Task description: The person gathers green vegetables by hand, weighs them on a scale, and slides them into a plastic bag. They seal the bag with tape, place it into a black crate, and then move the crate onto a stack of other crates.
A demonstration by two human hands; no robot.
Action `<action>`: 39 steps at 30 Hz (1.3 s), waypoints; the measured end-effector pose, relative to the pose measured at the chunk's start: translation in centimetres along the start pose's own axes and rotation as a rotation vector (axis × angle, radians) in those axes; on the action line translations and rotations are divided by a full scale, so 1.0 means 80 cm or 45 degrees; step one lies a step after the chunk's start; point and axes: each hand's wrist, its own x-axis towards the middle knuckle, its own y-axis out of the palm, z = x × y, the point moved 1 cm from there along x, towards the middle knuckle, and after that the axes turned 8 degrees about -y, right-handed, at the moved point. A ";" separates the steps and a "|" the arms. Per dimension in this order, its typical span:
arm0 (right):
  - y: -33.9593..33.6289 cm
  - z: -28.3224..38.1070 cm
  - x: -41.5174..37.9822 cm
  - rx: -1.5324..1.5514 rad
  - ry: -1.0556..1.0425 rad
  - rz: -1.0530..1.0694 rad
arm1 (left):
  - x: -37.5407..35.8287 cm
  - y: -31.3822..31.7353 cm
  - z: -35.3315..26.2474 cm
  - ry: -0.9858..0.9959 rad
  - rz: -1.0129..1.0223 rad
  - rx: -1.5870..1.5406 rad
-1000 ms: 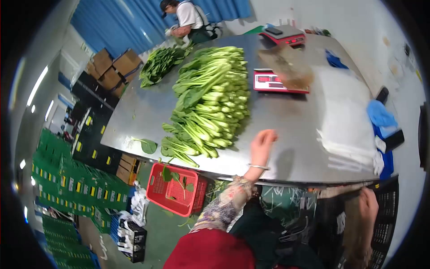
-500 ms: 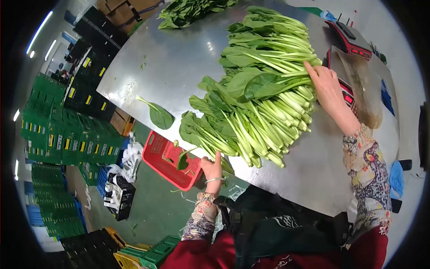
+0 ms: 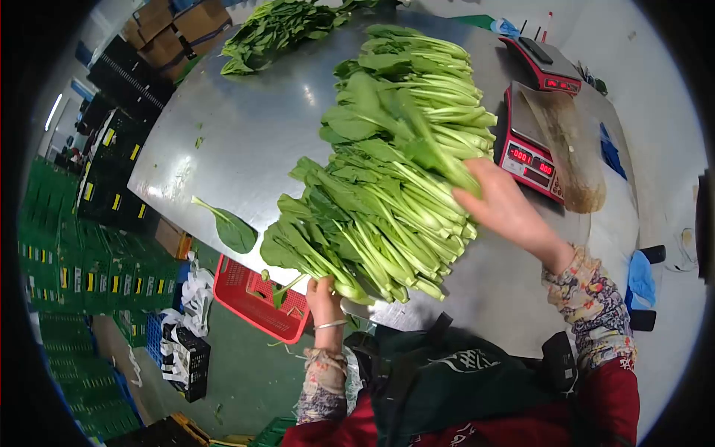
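A long row of leafy green vegetables [image 3: 402, 216] lies on the metal table [image 3: 253, 141], leaves to the left and pale stalks to the right. My right hand [image 3: 500, 203] is closed on the stalk end of a leafy green [image 3: 428, 145], lifted over the row and blurred by motion. At the row's near end, my left hand [image 3: 323, 299] has its fingers drawn together beside the closest stalks. What lies in them is hidden; a thin leaf stem runs close to the fingertips. One loose leaf [image 3: 235, 231] rests at the table's left edge.
Below the table edge stands a red basket [image 3: 261, 316] with leaf scraps. Two red scales [image 3: 532, 165] sit on the right side of the table. More greens [image 3: 279, 33] are piled at the back. Stacked green crates [image 3: 97, 261] and a black crate [image 3: 195, 365] are at left.
The view has shifted, so the table sits further left. My right hand has picked up a leafy green from the row and drawn it nearer. My left hand stays by the near end.
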 end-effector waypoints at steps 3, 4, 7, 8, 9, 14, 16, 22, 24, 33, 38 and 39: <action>0.026 0.030 -0.011 -0.206 -0.049 0.237 | -0.043 0.049 -0.024 -0.177 0.594 -0.298; 0.035 0.040 -0.012 -0.327 -0.041 0.261 | -0.050 0.070 -0.022 -0.248 0.684 -0.334; 0.059 0.053 -0.016 -0.668 -0.087 0.225 | -0.053 0.125 0.011 -0.277 0.703 -0.311; 0.060 0.052 -0.011 -0.648 -0.027 0.303 | -0.049 0.138 0.021 -0.304 0.642 -0.289; 0.058 0.050 -0.002 -0.631 0.029 0.376 | -0.049 0.148 0.026 -0.293 0.634 -0.334; 0.051 0.034 0.018 -0.397 0.126 0.484 | -0.048 0.173 0.014 -0.382 0.589 -0.435; 0.055 0.036 0.015 -0.329 0.140 0.423 | -0.045 0.174 0.012 -0.384 0.617 -0.389; 0.034 0.056 0.032 0.203 0.374 0.681 | -0.043 0.178 0.014 -0.381 0.689 -0.561; 0.021 0.065 0.028 0.273 0.323 0.652 | -0.068 0.178 0.000 -0.309 0.704 -0.600; -0.067 0.066 0.002 0.686 0.400 0.215 | -0.130 0.257 -0.052 0.196 0.739 -0.322; -0.128 -0.024 -0.044 0.701 0.434 -0.103 | -0.155 0.364 -0.008 0.120 0.967 -0.058; -0.149 -0.041 -0.056 0.707 0.396 -0.204 | -0.164 0.395 0.000 0.093 1.063 -0.122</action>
